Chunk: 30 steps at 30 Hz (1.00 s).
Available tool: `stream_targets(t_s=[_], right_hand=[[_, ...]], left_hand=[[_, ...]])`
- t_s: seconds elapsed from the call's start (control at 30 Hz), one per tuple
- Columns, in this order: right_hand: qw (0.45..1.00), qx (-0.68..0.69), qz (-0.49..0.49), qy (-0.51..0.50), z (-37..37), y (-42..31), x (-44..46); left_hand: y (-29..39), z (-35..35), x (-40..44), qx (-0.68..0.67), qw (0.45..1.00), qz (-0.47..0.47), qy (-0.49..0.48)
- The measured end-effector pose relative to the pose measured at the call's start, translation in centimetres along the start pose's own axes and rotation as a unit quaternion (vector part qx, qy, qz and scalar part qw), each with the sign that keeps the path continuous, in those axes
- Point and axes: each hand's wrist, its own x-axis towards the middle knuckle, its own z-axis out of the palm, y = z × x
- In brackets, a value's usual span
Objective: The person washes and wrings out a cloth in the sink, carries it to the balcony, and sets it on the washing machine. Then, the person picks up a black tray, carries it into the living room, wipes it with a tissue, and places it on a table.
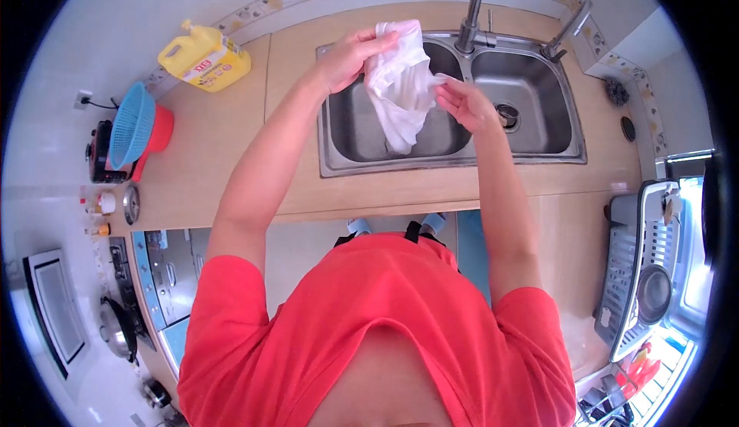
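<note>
A white, wet-looking cloth (402, 96) hangs bunched over the left basin of the steel double sink (339, 167). At its upper left part, my left hand (352, 59) grips it between thumb and fingers. My right hand (466, 103) pinches the cloth's right edge, near the divider between the two basins. The cloth's lower end hangs down inside the left basin; whether it touches the bottom cannot be told. Behind the sink stands a tall faucet (471, 19).
A yellow jug (206, 59) stands at the back left, with a blue basket (132, 127) and a red basin (160, 128) further left. A second faucet (571, 30) rises at the sink's right corner. A dish rack (625, 273) stands at the right.
</note>
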Motion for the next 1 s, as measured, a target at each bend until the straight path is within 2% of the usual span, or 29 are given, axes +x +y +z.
stream_targets(t_s=[0.03,0.1,0.23,0.33,0.4,0.47,0.5,0.6,0.7,0.73,0.77,0.87,0.97,1.0], right_hand=[[0.999,0.01,0.003,0.052,-1.5,0.7,1.2],[0.997,-0.03,0.03,0.065,-4.5,1.6,3.9],[0.98,-0.121,0.025,0.158,-3.6,1.5,2.6],[0.991,-0.127,-0.007,0.038,1.1,0.1,-1.8],[0.944,-0.295,-0.142,0.03,1.3,1.7,-1.2],[0.841,-0.463,-0.276,0.044,0.8,3.2,0.3],[0.849,-0.456,-0.261,0.053,1.0,2.7,0.0],[0.809,-0.513,-0.26,0.121,0.0,0.4,0.0],[0.713,-0.596,-0.316,0.192,0.4,-4.0,-1.9],[0.715,-0.583,-0.327,0.205,1.5,-5.6,-3.1],[0.688,-0.596,-0.356,0.211,1.4,-6.9,-2.9],[0.741,-0.556,-0.348,0.143,1.3,-11.0,-1.9],[0.818,-0.426,-0.386,-0.009,3.8,-12.8,-2.1],[0.796,-0.466,-0.386,0.002,4.5,-13.3,-2.0]], left_hand=[[0.5,0.5,-0.2,-0.006,1.0,0.001,0.003],[0.4,0.8,0.2,-0.005,1.0,0.0,-0.025],[1.1,1.4,0.1,-0.037,0.998,0.014,-0.044],[1.6,1.3,0.0,-0.042,0.997,0.043,-0.041],[1.8,1.4,-0.2,-0.045,0.997,0.052,-0.043],[1.9,1.4,-0.4,-0.047,0.996,0.056,-0.053],[2.0,1.2,-0.5,-0.047,0.995,0.058,-0.061],[2.3,-1.0,-1.0,-0.038,0.996,0.072,-0.029],[1.9,-3.9,-1.7,-0.056,0.994,0.084,0.034],[2.0,-4.2,-1.9,-0.067,0.992,0.088,0.055],[2.1,-4.4,-2.3,-0.061,0.99,0.103,0.068],[3.0,-3.7,-2.9,-0.072,0.979,0.149,0.116],[5.2,-4.2,-4.4,-0.135,0.98,0.144,-0.006],[5.7,-4.4,-4.7,-0.147,0.977,0.147,-0.042]])
